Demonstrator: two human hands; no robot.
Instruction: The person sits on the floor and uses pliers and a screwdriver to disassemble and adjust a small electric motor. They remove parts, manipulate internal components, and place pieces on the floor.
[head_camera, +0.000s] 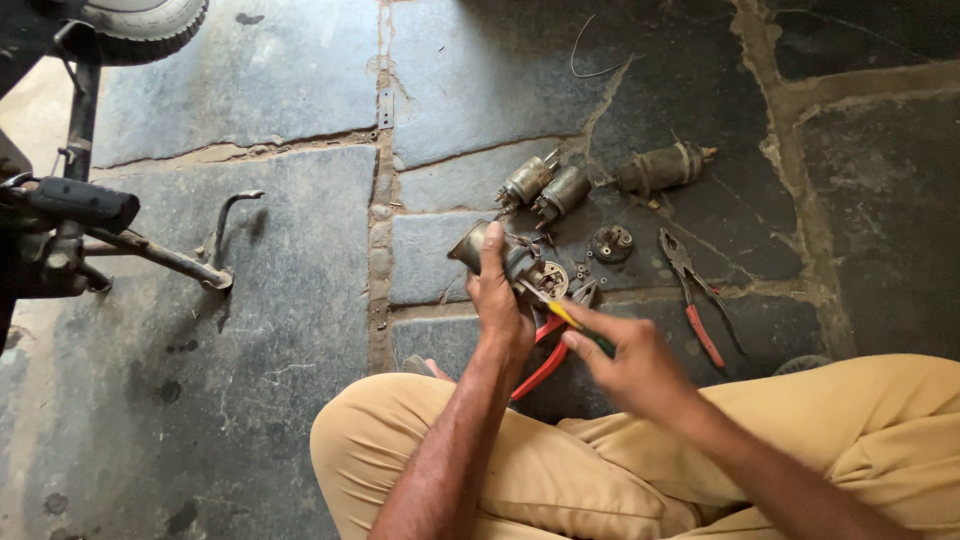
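Note:
My left hand grips a grey metal starter motor body, held just above the stone floor. My right hand holds a yellow-and-green handled screwdriver with its tip at the motor's open round end. Red-handled pliers lie on the floor under my hands, partly hidden. My knees in tan trousers fill the bottom of the view.
Two small cylindrical solenoids and a larger cylindrical part lie on the dark stone slabs beyond. A round cap and a second pair of red-handled pliers lie to the right. A motorcycle's footrest, kick lever and tyre are at left.

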